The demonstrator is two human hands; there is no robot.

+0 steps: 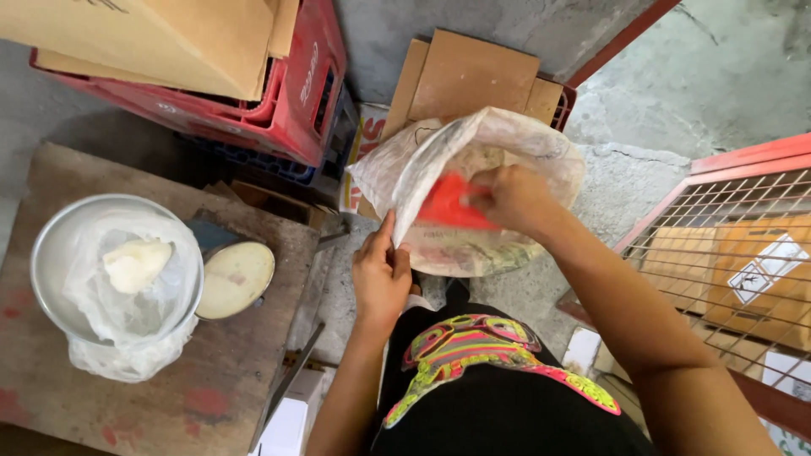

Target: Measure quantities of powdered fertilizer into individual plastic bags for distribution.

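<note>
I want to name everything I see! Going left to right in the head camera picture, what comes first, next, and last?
Round metal bowl lined with clear plastic → round cream scale dial → left hand → red scoop → right hand → red wire-mesh cage.

Wooden board (169, 388) under bag-lined metal bowl (51, 253)

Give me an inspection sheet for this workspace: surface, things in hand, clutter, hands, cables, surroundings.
Surface: worn wooden board with red stains, over a grey concrete floor.
Things in hand: large pale sack, mouth held open; red scoop inside it.
Clutter: metal bowl lined with a clear plastic bag holding a whitish lump; round scale dial beside it.
Hands: left hand pinches the sack's edge; right hand grips the scoop.
Cables: nothing seen.
Surroundings: red crate with cardboard sheets, more cardboard behind the sack, red wire-mesh frame on the right.
</note>
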